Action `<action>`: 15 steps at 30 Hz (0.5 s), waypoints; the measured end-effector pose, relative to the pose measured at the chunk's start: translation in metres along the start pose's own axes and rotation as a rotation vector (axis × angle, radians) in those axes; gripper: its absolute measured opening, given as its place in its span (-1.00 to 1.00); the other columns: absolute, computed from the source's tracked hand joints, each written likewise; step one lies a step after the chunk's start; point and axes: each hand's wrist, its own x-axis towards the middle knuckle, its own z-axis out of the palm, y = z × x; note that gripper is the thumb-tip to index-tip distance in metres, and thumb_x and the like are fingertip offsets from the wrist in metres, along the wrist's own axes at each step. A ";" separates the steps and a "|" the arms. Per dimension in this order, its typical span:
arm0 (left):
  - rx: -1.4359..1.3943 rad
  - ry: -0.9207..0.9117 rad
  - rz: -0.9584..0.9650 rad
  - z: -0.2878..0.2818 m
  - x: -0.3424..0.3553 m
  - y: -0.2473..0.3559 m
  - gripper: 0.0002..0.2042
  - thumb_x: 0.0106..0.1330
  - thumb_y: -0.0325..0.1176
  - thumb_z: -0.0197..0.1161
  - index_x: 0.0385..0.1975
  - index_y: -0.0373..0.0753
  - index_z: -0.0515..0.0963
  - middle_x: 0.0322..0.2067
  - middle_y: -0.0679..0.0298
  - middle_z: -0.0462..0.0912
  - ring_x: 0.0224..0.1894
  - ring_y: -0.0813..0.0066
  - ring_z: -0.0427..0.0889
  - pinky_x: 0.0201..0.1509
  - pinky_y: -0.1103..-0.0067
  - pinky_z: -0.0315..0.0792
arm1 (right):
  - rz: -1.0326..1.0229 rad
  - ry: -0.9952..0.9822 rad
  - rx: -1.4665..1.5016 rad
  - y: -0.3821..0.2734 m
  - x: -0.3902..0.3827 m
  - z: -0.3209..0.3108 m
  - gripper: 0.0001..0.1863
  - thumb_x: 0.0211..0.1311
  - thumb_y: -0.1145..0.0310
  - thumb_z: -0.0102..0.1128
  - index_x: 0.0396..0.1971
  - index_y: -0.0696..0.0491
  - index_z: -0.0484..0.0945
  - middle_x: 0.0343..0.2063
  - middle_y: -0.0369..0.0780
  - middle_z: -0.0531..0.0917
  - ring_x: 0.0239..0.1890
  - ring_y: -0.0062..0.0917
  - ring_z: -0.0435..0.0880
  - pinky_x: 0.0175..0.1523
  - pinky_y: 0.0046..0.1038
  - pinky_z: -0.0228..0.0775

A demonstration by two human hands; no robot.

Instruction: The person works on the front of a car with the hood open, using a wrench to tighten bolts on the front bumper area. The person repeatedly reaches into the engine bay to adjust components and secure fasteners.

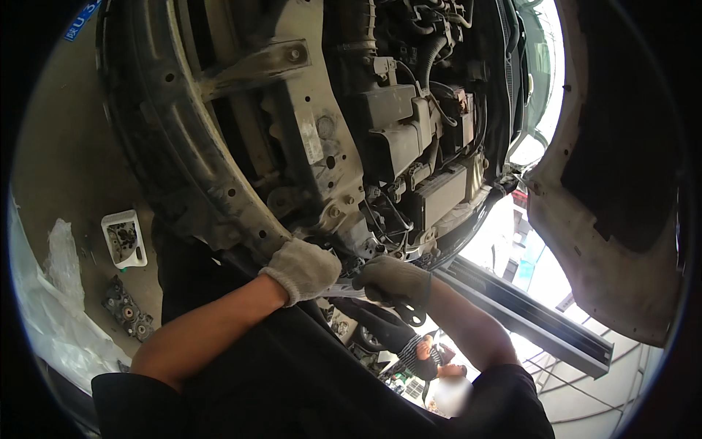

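Note:
My left hand (307, 269), in a light grey knit glove, is closed at the front corner of a car's bare metal frame (219, 172). Its fingertips are tucked against the bracket and wiring there, and what they grip is hidden. Close beside it, my right hand (395, 281), in a darker grey glove, is curled around a dark hand tool (414, 316). A rounded end with a hole sticks out below the palm; its working end is hidden. Bolts (335, 211) and thin wires (391, 219) lie just above both hands.
An open engine bay with a black box (442, 196) fills the upper middle. The raised hood (585, 219) stands at right. On the floor at left are a white tray of small parts (124, 238), a dark removed part (128, 309) and plastic sheeting (66, 271). Another person (398, 340) is beyond.

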 end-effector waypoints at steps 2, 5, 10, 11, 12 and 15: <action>0.009 -0.013 0.010 -0.002 0.001 -0.002 -0.89 0.11 -0.35 0.18 -0.63 -0.10 0.54 -0.65 0.24 0.60 -0.60 0.31 0.66 -0.58 0.37 0.52 | 0.304 0.015 0.530 -0.025 -0.007 0.002 -0.75 0.30 0.36 0.08 -0.52 0.16 0.58 -0.69 -0.25 0.51 -0.69 -0.57 0.47 -0.54 -0.47 0.34; 0.032 -0.041 0.022 -0.003 0.001 -0.001 -0.89 0.11 -0.35 0.17 -0.64 -0.11 0.52 -0.67 0.25 0.57 -0.62 0.32 0.65 -0.63 0.37 0.50 | 0.428 0.148 0.929 -0.057 -0.014 0.016 -0.62 0.36 0.29 0.02 -0.70 0.05 0.46 -0.79 -0.34 0.38 -0.83 -0.63 0.28 -0.72 -0.53 0.07; 0.068 0.011 0.041 -0.008 0.003 -0.001 -0.88 0.11 -0.35 0.17 -0.63 -0.14 0.49 -0.68 0.25 0.54 -0.62 0.33 0.65 -0.64 0.36 0.49 | 0.346 0.228 1.551 -0.055 -0.016 0.046 -0.66 0.41 0.27 -0.03 -0.61 0.03 0.43 -0.76 -0.35 0.36 -0.82 -0.65 0.25 -0.72 -0.57 0.00; 0.086 0.015 0.047 -0.008 0.004 -0.001 -0.88 0.11 -0.34 0.17 -0.63 -0.14 0.48 -0.68 0.25 0.55 -0.62 0.33 0.65 -0.65 0.36 0.48 | 0.363 0.308 1.445 -0.056 -0.017 0.048 -0.69 0.40 0.27 -0.03 -0.56 0.06 0.48 -0.75 -0.35 0.37 -0.80 -0.65 0.27 -0.70 -0.58 0.03; 0.102 0.017 0.059 -0.007 0.004 -0.001 -0.88 0.11 -0.34 0.17 -0.62 -0.14 0.48 -0.67 0.25 0.55 -0.62 0.33 0.64 -0.66 0.37 0.47 | 0.379 0.391 1.343 -0.064 -0.021 0.049 -0.71 0.40 0.27 -0.02 -0.50 0.09 0.52 -0.74 -0.35 0.38 -0.78 -0.65 0.29 -0.68 -0.58 0.06; 0.138 -0.001 0.069 -0.008 0.004 0.000 -0.87 0.12 -0.30 0.20 -0.61 -0.14 0.49 -0.67 0.26 0.55 -0.61 0.34 0.65 -0.65 0.38 0.47 | 0.169 0.499 0.888 -0.055 -0.022 0.047 -0.73 0.39 0.28 0.02 -0.37 0.15 0.60 -0.71 -0.31 0.45 -0.73 -0.66 0.38 -0.61 -0.58 0.20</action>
